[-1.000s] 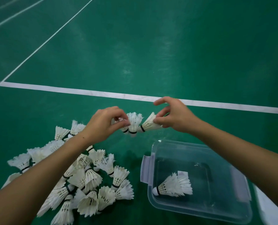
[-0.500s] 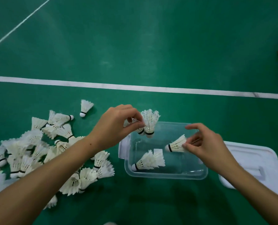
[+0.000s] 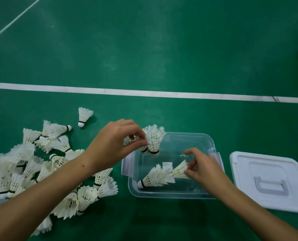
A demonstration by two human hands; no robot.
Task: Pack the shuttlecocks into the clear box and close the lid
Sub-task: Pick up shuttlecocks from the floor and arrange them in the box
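Both hands are pinching shuttlecocks right now. The left hand (image 3: 117,145) has its thumb and fingers curled round a small bunch (image 3: 153,139), looks like two, maybe a third tucked behind the fingers, held cork-down over the box's far left corner. The right hand (image 3: 201,166) is pinching the feather end of a single shuttlecock (image 3: 179,170) low inside the box.

Biggest to smallest: the green court floor (image 3: 162,49) with its white line (image 3: 144,93), then the big pile of loose shuttlecocks (image 3: 49,167) on the left, just beside the box, and one stray (image 3: 84,116) a bit beyond it. The white lid (image 3: 269,181) lies flat to the right, off the box. The clear box (image 3: 170,194) sits between pile and lid with one shuttlecock (image 3: 156,177) already lying on its side inside.

So packing has barely started. Probably the smart move is for the person to nest the right-hand one cork-first into the skirt of the one lying there, keeping them in rows. Dropping the left bunch loose would likely waste space and crush feathers when the lid goes on.
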